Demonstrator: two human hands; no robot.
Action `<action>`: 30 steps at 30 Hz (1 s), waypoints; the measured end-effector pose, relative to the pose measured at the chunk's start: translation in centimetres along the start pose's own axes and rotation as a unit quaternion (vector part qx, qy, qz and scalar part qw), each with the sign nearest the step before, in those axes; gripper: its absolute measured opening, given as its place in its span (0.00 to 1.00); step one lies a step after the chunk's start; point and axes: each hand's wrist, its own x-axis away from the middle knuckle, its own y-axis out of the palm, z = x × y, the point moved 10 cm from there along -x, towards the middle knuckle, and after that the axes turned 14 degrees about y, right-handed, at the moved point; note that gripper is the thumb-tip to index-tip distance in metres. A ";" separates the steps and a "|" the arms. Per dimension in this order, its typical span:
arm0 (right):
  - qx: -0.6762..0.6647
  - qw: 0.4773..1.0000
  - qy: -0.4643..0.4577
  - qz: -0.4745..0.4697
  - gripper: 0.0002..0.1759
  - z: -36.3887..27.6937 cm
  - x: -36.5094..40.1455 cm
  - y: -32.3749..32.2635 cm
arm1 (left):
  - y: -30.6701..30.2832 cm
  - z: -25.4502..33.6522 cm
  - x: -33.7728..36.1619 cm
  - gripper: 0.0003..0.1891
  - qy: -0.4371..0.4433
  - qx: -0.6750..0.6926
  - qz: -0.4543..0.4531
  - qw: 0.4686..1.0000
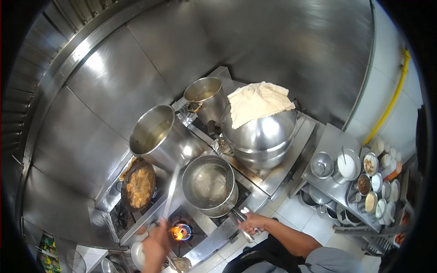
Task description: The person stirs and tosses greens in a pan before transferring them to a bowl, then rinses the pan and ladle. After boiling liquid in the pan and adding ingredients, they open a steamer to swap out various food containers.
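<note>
My left hand (156, 245), smeared by motion, is closed around a long, pale, thin utensil (171, 191). It slants up past the lit burner (181, 231) toward the rim of the tall stockpot (152, 132); its far end is too blurred to name. My right hand (253, 224) grips the dark handle of a deep saucepan (190, 182), which sits at the front of the stove with cloudy liquid inside. To the left of the saucepan, brown pieces fry in bubbling oil in a black pan (125, 194).
A domed steel pot (259, 143) with a cream cloth (259, 101) on top stands at the back right. Behind the stockpot is a smaller pot (205, 93). Bowls of ingredients crowd a steel side table (330, 179). A yellow pipe (389, 104) runs up the tiled wall.
</note>
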 end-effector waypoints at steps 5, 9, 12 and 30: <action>0.047 0.998 0.010 -0.048 0.15 -1.8 0.4 -2.6 | -7.4 -7.7 -25.9 0.33 -0.021 -0.010 -0.031 0.999; 0.012 0.996 0.041 -0.077 0.16 -3.1 0.7 -3.3 | -0.3 -12.0 -46.6 0.28 0.032 0.049 -0.133 0.989; 0.010 0.994 0.044 -0.095 0.16 -3.5 -0.1 -4.1 | 7.4 -16.0 -54.7 0.17 -0.075 0.163 -0.206 0.962; -0.013 0.998 0.044 -0.050 0.17 -6.1 -1.0 -2.9 | 3.7 -13.5 -40.4 0.08 -0.286 0.888 0.013 0.359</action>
